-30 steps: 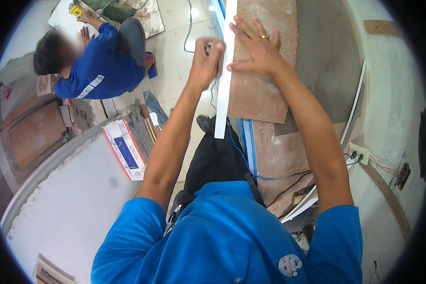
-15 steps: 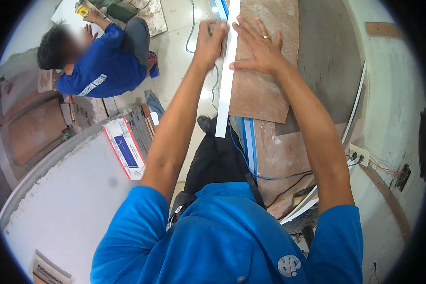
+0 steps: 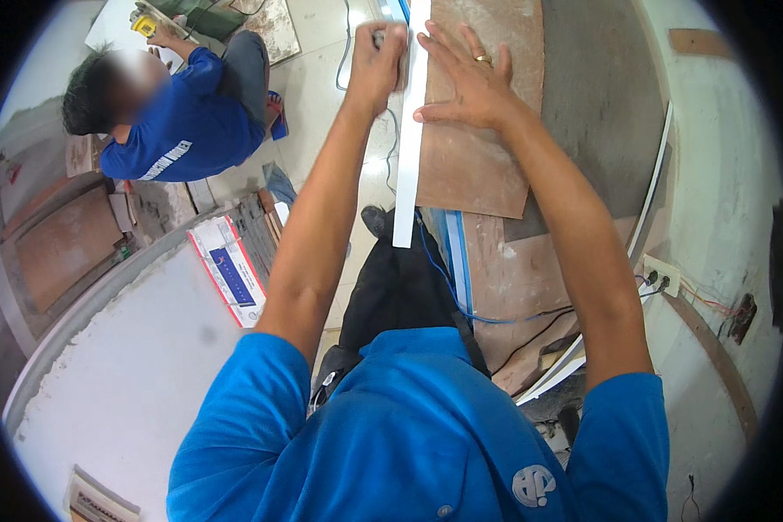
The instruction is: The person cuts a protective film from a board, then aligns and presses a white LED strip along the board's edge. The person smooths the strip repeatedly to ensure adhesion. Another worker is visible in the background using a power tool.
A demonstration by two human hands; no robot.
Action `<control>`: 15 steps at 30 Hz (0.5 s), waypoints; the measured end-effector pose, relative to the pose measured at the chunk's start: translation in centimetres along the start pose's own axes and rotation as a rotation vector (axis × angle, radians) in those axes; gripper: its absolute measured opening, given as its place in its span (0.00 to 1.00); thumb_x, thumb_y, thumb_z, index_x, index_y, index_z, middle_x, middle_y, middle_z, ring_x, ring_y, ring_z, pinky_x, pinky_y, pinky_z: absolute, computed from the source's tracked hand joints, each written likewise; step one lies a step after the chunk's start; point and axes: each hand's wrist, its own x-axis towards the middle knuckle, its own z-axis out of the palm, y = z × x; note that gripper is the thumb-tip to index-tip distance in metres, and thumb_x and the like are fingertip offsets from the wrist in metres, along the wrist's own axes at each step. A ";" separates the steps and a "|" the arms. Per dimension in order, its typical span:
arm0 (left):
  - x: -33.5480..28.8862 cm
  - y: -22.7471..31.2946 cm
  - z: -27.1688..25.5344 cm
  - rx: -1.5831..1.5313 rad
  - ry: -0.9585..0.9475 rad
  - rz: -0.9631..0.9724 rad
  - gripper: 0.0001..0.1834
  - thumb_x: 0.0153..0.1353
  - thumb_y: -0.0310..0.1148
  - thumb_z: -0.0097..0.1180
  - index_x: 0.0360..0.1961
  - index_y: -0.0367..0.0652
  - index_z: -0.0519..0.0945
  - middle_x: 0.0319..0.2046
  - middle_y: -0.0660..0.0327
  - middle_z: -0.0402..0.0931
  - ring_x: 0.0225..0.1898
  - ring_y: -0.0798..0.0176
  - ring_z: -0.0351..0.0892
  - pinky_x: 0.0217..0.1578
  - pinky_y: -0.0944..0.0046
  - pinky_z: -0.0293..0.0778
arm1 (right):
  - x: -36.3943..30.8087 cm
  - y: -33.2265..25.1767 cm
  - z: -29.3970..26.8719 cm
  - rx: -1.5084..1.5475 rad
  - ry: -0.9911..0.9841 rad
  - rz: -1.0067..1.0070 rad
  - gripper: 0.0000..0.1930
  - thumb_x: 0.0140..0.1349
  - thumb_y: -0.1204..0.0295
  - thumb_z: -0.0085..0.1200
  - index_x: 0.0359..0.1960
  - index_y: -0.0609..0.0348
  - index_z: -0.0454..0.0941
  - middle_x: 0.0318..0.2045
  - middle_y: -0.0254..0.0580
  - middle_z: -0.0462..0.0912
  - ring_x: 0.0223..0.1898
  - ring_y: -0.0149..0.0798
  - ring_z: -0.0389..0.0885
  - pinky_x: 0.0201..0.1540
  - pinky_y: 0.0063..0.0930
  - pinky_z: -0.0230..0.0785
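A long white strip (image 3: 409, 187) runs along the left edge of a brown board (image 3: 474, 178), and its near end sticks out past the board. My left hand (image 3: 380, 74) is closed beside the strip's left edge; a bit of something greyish shows among its fingers, too small to make out. On the other side my right hand (image 3: 474, 83), with a ring on one finger, lies spread on the board. Its thumb and fingertips reach the strip's right edge.
A dark grey panel (image 3: 583, 130) lies right of the board. At left, a co-worker in blue (image 3: 187, 130) bends over a yellow tool (image 3: 145, 24). A white, red and blue box (image 3: 228, 271) lies on the white curved surface (image 3: 122, 383). Blue cable (image 3: 487, 321) crosses near a wall socket (image 3: 661, 276).
My left hand has moved slightly away from me along the strip and stays closed. The right hand stays spread in about the same place. The whole view has shifted a little.
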 end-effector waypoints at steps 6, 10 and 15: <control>-19.9 -2.9 -4.7 0.232 -0.100 -0.202 0.28 0.76 0.50 0.59 0.60 0.35 0.72 0.48 0.54 0.75 0.48 0.64 0.75 0.52 0.61 0.74 | -0.7 0.3 -0.3 -0.019 -0.020 0.036 0.68 0.37 0.24 0.71 0.83 0.27 0.55 0.86 0.22 0.47 0.86 0.51 0.35 0.77 0.85 0.23; -13.4 -2.7 -3.2 0.182 -0.039 -0.087 0.28 0.76 0.50 0.58 0.59 0.33 0.73 0.49 0.52 0.76 0.46 0.63 0.76 0.50 0.60 0.75 | -0.5 0.8 -0.2 -0.027 0.019 -0.006 0.68 0.38 0.25 0.71 0.83 0.27 0.54 0.86 0.23 0.47 0.86 0.51 0.35 0.76 0.85 0.22; -1.9 0.5 -0.3 -0.067 -0.012 -0.066 0.28 0.74 0.50 0.60 0.58 0.35 0.73 0.41 0.58 0.76 0.42 0.68 0.74 0.44 0.65 0.74 | 0.0 0.2 0.1 -0.006 0.012 -0.022 0.67 0.38 0.26 0.72 0.83 0.26 0.54 0.86 0.21 0.46 0.86 0.50 0.36 0.77 0.84 0.22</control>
